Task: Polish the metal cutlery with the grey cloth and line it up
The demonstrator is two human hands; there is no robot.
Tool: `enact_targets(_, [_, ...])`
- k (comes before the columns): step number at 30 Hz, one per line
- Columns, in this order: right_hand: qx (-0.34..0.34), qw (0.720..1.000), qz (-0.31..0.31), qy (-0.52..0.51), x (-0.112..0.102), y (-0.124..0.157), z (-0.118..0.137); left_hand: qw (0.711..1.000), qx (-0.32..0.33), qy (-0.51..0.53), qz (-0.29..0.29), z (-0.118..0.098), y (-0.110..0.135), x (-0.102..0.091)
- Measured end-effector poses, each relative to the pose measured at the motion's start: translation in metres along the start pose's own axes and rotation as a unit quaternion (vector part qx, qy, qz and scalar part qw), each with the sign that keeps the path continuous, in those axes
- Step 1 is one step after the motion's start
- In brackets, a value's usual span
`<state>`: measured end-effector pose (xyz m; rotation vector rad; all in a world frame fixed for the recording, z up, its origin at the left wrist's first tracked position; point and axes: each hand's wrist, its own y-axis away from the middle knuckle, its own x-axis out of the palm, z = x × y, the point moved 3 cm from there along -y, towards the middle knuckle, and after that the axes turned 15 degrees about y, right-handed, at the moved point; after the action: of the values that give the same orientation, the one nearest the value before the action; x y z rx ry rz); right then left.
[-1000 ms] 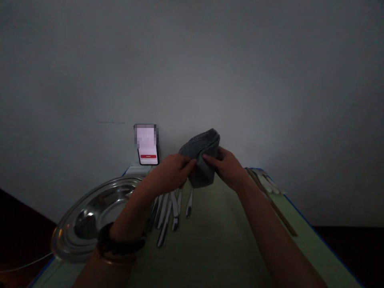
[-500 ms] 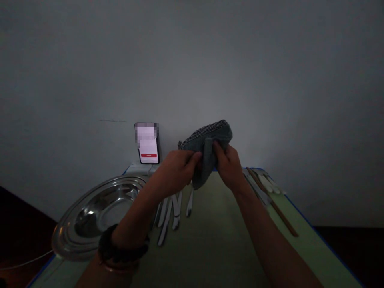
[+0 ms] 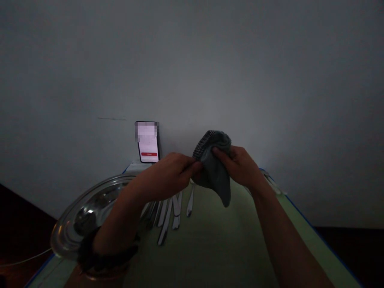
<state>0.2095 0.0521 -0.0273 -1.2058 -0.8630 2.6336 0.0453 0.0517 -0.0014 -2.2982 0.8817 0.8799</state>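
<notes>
Both hands hold a grey cloth [image 3: 216, 170] up above the far part of a green table [image 3: 210, 248]. My left hand [image 3: 169, 174] pinches the cloth's left edge with closed fingers. My right hand [image 3: 240, 164] grips its right side, thumb pressed into the fabric. A corner of the cloth hangs down between the hands. Whether anything is wrapped inside the cloth is hidden. Several pieces of metal cutlery [image 3: 171, 212] lie on the table just under my left hand.
A shiny steel plate [image 3: 81, 216] sits at the table's left edge. A lit phone [image 3: 147, 142] leans against the grey wall at the back. More utensils [image 3: 271, 182] lie along the right edge. The room is dim.
The cloth has been turned and bunched tighter; its top dropped and a corner now hangs down. My right hand shifted right and rolled over the cloth. The left hand stayed close by.
</notes>
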Motion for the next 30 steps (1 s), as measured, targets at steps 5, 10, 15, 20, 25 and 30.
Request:
enact_targets(5, [0.026, 0.995, -0.098, -0.001, -0.002, 0.0, 0.002, 0.997, -0.018, 0.076, -0.011, -0.003, 0.003, -0.003])
enact_targets(10, [0.103, 0.986, -0.108, -0.074, 0.0, -0.004, -0.011, 0.998, -0.021, 0.052, 0.003, 0.0, 0.007, -0.007])
enact_targets(15, [0.211, 0.89, -0.157, -0.373, 0.026, -0.006, -0.011, 0.998, -0.012, 0.063, -0.028, 0.003, -0.004, 0.0])
enact_targets(20, [0.221, 0.86, -0.234, -0.396, 0.056, -0.005, -0.002, 0.995, -0.045, 0.077, -0.046, 0.009, -0.01, 0.0])
enact_targets(25, [0.205, 0.927, -0.161, -0.27, 0.058, -0.006, -0.006, 0.995, -0.081, 0.052, -0.024, 0.023, -0.003, -0.016])
enact_targets(30, [0.108, 0.985, -0.085, -0.107, 0.026, -0.011, -0.01, 0.995, -0.092, 0.025, -0.009, 0.03, 0.004, -0.025])
